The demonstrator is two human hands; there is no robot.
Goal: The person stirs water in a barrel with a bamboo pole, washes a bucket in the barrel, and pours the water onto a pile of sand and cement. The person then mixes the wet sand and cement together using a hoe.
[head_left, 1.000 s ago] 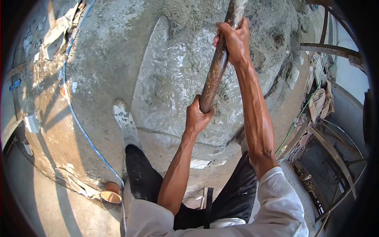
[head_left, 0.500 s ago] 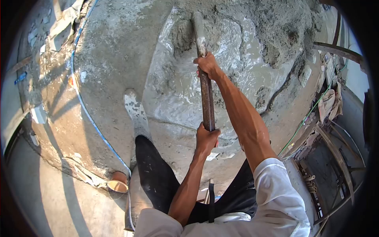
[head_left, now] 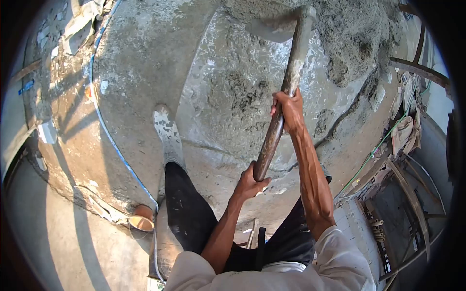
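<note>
A person's left hand and right hand grip a hoe, its blurred blade over wet gray mix, apparently mid-stroke; guiding it calls for a firm hold.

Your way opens left, across flat ground between blue hose and wet mix. Your boot stands in it, near side. Far right, rough mound blocks you; green hose skirts right side.
</note>
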